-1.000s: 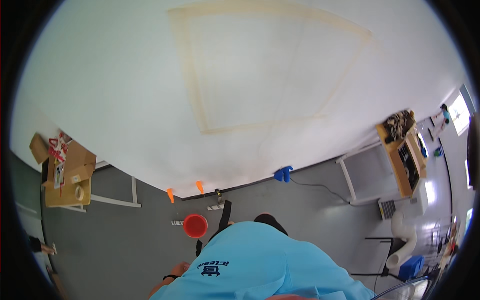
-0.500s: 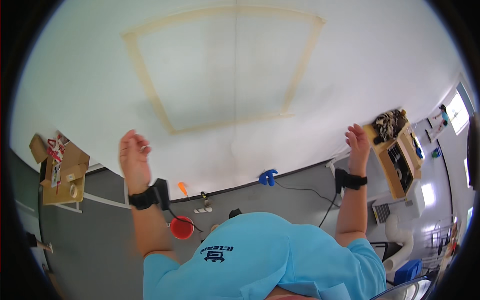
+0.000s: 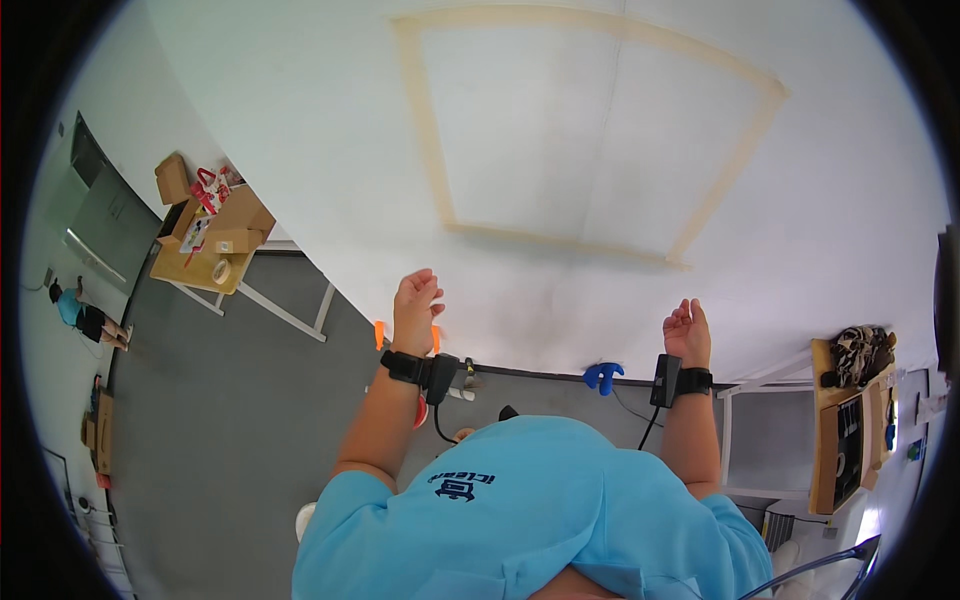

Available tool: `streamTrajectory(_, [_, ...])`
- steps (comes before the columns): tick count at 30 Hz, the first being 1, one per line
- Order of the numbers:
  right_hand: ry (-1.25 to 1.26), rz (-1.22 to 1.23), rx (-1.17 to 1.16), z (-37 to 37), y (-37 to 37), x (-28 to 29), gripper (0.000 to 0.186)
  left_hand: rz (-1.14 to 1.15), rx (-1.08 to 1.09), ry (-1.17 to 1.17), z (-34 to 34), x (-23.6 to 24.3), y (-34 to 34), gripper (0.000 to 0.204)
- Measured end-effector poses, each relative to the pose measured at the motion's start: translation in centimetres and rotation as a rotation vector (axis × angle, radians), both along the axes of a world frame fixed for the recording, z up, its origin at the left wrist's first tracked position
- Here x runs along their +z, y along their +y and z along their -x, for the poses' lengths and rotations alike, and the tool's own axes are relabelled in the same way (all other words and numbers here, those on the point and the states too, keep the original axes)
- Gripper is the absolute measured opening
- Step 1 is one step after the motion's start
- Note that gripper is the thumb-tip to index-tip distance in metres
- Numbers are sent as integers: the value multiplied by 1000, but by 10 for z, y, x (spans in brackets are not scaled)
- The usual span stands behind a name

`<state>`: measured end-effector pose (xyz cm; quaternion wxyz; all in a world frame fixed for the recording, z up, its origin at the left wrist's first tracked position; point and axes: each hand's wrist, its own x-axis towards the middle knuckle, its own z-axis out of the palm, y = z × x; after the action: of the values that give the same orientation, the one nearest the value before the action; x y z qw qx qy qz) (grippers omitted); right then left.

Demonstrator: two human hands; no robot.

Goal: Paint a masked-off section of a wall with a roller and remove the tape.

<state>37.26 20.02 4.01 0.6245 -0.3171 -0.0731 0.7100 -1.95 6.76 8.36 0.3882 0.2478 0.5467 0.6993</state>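
Observation:
My left hand is raised before the white wall, its fingers loosely bent and holding nothing. Farther right, my right hand is up too, empty, with its fingers extended and slightly curved. Both wrists wear a black strap with a small black box and a cable. Above and between the hands, a four-sided outline of beige masking tape is on the wall. Orange pieces show beside my left wrist; their kind is unclear. A red bucket is mostly hidden behind my left forearm.
A blue glove-like item lies at the wall's foot. To the left stands a table with cardboard boxes and a tape roll; to the right, another table bears a box and patterned cloth. A person is far left.
The view has swung left, so the taped outline sits farther right and more of the left room shows. My hands are closer together in the picture. Both stay empty.

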Motion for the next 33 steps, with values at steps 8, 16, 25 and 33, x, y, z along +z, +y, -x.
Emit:
streamTrajectory(8, [23, 28, -12, 8, -27, -10, 10, -74, 156, 1200, 35, 21, 56, 23])
streamTrajectory(16, [37, 68, -52, -10, -42, -23, 9, -121, 231, 1307, 41, 3, 85, 16])
streamTrajectory(25, [-2, 4, -101, 12, -39, 2, 6, -173, 122, 1467, 42, -5, 64, 7])
streamTrajectory(33, [-82, 61, -62, 27, -27, -7, 13, -100, -69, 1276, 15, -13, 7, 12])
